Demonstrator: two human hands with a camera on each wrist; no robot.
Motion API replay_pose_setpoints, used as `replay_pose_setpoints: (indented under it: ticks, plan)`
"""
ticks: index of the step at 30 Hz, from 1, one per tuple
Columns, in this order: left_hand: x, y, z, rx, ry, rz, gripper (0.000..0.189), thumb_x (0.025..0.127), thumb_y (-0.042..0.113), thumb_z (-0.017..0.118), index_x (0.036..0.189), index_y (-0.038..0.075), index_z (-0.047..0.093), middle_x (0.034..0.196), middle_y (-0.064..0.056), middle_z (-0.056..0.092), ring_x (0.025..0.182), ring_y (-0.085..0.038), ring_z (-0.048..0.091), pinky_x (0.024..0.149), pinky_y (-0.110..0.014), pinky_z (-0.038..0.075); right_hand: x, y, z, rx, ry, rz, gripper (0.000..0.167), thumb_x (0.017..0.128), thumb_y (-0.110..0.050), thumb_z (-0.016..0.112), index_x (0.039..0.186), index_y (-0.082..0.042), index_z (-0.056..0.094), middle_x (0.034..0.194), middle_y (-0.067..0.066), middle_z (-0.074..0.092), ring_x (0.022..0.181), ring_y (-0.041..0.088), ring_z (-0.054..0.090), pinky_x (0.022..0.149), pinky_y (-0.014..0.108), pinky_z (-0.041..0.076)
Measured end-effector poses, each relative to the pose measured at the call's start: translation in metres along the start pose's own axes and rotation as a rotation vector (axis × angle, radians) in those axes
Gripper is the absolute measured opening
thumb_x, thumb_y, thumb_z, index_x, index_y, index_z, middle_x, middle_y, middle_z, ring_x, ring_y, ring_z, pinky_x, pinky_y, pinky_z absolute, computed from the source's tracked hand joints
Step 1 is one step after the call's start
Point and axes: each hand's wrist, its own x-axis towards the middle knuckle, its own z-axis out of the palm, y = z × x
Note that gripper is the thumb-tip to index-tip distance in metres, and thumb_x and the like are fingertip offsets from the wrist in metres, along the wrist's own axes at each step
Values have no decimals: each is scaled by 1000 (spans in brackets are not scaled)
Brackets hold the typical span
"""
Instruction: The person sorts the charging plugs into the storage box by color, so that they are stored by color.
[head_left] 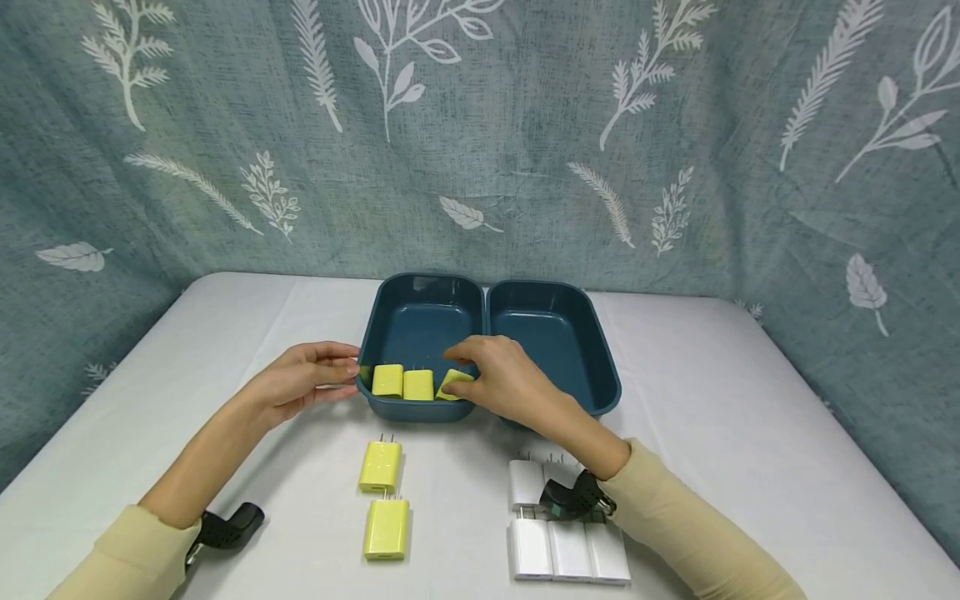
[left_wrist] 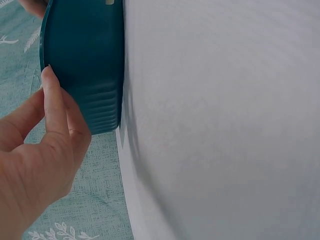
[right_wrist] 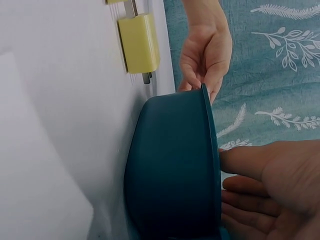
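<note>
Two dark blue plastic trays stand side by side, the left tray (head_left: 423, 408) and the right tray (head_left: 607, 392). My left hand (head_left: 303, 379) holds the left tray's outer side at the rim, its thumb and fingertips against the wall (left_wrist: 85, 65). Inside that tray my right hand (head_left: 510, 375) reaches over the front right corner, thumb and fingers around a tilted yellow charger (head_left: 454, 383); its prongs are hidden. Beside it, along the front wall, two yellow chargers stand: a left charger (head_left: 387, 381) and a middle charger (head_left: 417, 385).
Two more yellow chargers, one farther (head_left: 380, 465) and one nearer (head_left: 386, 529), lie in line before the left tray. Several white chargers (head_left: 570, 550) lie in rows under the right forearm. A white cloth covers the table (head_left: 300, 500); a patterned curtain (head_left: 525, 208) hangs behind.
</note>
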Motion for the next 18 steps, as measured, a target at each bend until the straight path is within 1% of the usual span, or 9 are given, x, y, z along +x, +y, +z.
replay_pose_setpoints:
  ticks: [4, 11, 15, 18]
  plan:
    - [0, 1, 0, 0, 2, -4, 48, 101, -1, 52, 143, -13, 33, 112, -11, 53, 94, -14, 65, 94, -34, 56, -1, -3, 0, 9, 18, -30, 40, 86, -21, 80, 119, -3, 70, 112, 10, 70, 96, 23, 66, 76, 33, 57]
    - [0, 1, -1, 5, -1, 1, 48, 101, -1, 52, 143, -13, 33, 113, -12, 53, 95, -14, 65, 94, -33, 56, -6, -12, 0, 26, 61, -70, 41, 86, -23, 80, 121, -5, 69, 119, 5, 69, 110, 19, 64, 90, 34, 57]
    - [2, 0, -1, 4, 2, -7, 48, 101, -1, 52, 144, -12, 34, 114, -13, 52, 95, -13, 65, 95, -34, 55, -9, -15, 1, 42, 74, -100, 41, 86, -23, 80, 121, -6, 69, 119, 5, 68, 112, 19, 63, 92, 34, 56]
    - [2, 0, -2, 2, 2, -9, 48, 101, -1, 51, 144, -12, 33, 114, -12, 52, 95, -14, 65, 95, -34, 55, -11, -17, 0, 50, 81, -102, 40, 86, -23, 80, 121, -6, 69, 119, 4, 69, 110, 18, 64, 91, 33, 56]
